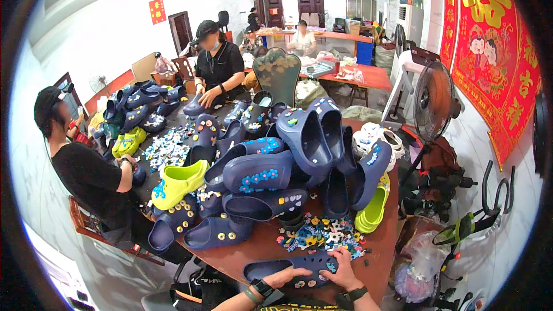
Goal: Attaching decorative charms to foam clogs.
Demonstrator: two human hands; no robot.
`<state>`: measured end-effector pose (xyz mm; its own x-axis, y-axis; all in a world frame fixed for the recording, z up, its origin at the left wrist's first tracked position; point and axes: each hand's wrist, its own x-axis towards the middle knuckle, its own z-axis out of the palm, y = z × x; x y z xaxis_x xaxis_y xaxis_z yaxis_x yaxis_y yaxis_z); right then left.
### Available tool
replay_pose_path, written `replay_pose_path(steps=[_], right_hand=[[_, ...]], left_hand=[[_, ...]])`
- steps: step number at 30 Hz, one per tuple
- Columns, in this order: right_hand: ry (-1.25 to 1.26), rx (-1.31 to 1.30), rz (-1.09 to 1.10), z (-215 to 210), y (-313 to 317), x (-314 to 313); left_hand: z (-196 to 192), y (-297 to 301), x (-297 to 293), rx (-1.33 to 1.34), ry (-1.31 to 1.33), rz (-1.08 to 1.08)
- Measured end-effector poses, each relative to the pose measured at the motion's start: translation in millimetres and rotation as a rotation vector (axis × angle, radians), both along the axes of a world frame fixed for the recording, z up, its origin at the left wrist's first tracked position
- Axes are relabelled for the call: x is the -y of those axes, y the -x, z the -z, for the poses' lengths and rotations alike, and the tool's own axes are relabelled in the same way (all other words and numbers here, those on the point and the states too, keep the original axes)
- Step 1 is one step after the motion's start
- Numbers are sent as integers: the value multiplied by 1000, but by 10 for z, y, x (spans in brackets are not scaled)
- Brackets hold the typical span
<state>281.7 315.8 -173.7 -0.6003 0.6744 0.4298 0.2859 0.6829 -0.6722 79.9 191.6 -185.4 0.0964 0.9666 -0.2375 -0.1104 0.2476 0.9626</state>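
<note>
Both hands low at the near edge of the brown counter, working on one navy clog lying on its side. Left hand closed around the lower edge of the clog near its middle, fingers curled on it, a dark watch on the wrist. Right hand pressed down on the toe end, fingers spread over the top and clamped on the clog, a dark band on that wrist too. Small coloured charms already set in the holes between the two hands. Just beyond the right hand, a loose heap of charms, many colours, almost touching the fingertips. Farther out from both hands, a tall pile of navy clogs, some studded with yellow or blue charms. Left of that pile, a lime-green clog; right of it, beyond the right hand, another lime-green pair at the counter edge. Two other people seated at the far and left sides, their hands on clogs of their own. A standing fan well off to the right.
</note>
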Motion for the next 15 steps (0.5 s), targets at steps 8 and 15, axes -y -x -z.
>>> replay_pose_path(steps=[8,15], right_hand=[[206,174,-74,-5,-51,20],[-258,270,1,120,-46,-22]], left_hand=[[-185,-137,-3,177,282,-168],[-124,-156,-29,242,277,-172]])
